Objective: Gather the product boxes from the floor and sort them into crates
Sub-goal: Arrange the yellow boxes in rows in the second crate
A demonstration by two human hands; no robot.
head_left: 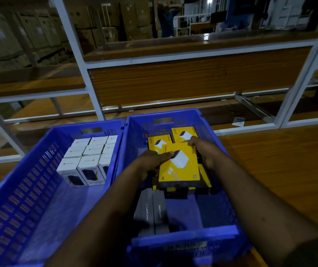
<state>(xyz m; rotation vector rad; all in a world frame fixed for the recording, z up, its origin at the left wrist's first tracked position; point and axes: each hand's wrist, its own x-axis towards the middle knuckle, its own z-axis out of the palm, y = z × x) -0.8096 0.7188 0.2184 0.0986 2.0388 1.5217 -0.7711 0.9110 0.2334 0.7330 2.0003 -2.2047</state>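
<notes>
Two blue crates stand side by side on the floor. The left crate (29,182) holds several white boxes (88,157) packed at its far end. Inside the right crate (183,241) lie yellow charger boxes (160,143) at the back and two grey boxes (152,211) at the near left. I hold one yellow box (181,168) over the stack in the right crate. My left hand (150,162) grips its left edge, thumb lying on top. My right hand (204,151) grips its right edge and far corner.
A white metal rack with wooden shelves (173,78) stands right behind the crates. Wooden floor (279,155) stretches to the right. A small paper (238,121) lies under the rack. Stacked cartons fill the dark background.
</notes>
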